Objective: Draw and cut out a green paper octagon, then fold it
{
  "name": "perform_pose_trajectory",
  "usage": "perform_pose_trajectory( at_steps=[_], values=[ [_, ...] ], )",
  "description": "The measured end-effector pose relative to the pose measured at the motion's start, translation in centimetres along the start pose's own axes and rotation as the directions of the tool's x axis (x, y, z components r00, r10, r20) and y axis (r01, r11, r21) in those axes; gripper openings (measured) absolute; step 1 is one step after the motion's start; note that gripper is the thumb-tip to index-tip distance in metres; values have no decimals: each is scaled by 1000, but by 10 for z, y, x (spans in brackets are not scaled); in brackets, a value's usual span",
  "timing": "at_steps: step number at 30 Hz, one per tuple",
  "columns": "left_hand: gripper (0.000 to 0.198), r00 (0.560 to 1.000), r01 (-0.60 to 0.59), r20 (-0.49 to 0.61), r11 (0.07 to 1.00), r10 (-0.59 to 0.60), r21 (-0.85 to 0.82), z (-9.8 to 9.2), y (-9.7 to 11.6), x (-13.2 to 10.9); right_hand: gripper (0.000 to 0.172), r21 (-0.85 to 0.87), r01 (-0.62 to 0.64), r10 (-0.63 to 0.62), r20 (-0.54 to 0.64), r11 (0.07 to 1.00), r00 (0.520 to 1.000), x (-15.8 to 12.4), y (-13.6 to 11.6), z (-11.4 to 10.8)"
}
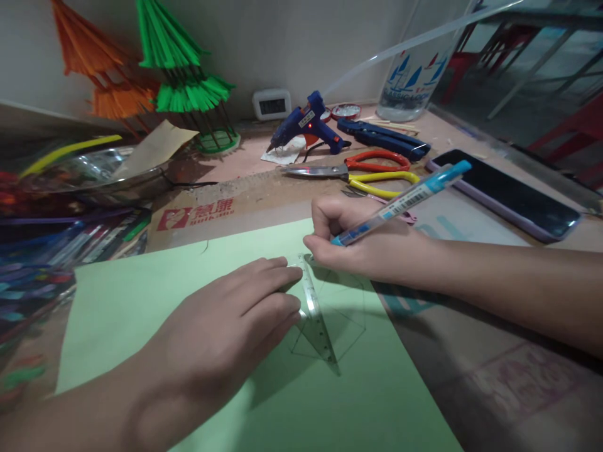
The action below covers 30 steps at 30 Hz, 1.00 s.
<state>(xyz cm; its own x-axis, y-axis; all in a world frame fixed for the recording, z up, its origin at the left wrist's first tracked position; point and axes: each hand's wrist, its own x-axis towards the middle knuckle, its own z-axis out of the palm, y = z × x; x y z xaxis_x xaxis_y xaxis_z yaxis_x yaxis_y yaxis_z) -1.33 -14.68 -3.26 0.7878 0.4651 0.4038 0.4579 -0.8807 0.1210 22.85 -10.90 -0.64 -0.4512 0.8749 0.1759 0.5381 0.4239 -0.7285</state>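
A sheet of light green paper (127, 301) lies in front of me, with thin lines drawn on it in an angular figure. On it rests a clear set square (316, 314), its marked edge running from near the top of the sheet down toward me. My left hand (230, 314) holds the set square against the paper, fingers close together and partly covering it. Pinched in my right hand (351, 235) is a blue pen (400, 204), its blue end pointing up and right. The fingers hide the pen's tip, which is near the set square's far end.
Beyond the paper are scissors (325, 171) with red and yellow handles, a blue glue gun (306, 122), a blue cutter-like tool (384, 138) and a phone (509, 194). At left stand a metal bowl (136, 188), several pens (94, 238) and orange and green tiered models (188, 94).
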Motion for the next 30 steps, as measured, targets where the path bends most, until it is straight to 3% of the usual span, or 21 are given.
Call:
perform_pose_trajectory(
  at_steps=[16,24,30],
  values=[
    [16,1000,0,10,1000,0,3,2,-2,-3,24,-1,8,-8,-6,1000,1000,1,2,2],
    [17,1000,-5,0,1000,5,-6,2,-2,-3,25,-39,-46,47,16,998,999,2,-5,0],
    [18,999,16,41,1000,-15,-13,2,-2,-2,24,-28,18,-18,-3,999,1000,2,1,3]
  ],
)
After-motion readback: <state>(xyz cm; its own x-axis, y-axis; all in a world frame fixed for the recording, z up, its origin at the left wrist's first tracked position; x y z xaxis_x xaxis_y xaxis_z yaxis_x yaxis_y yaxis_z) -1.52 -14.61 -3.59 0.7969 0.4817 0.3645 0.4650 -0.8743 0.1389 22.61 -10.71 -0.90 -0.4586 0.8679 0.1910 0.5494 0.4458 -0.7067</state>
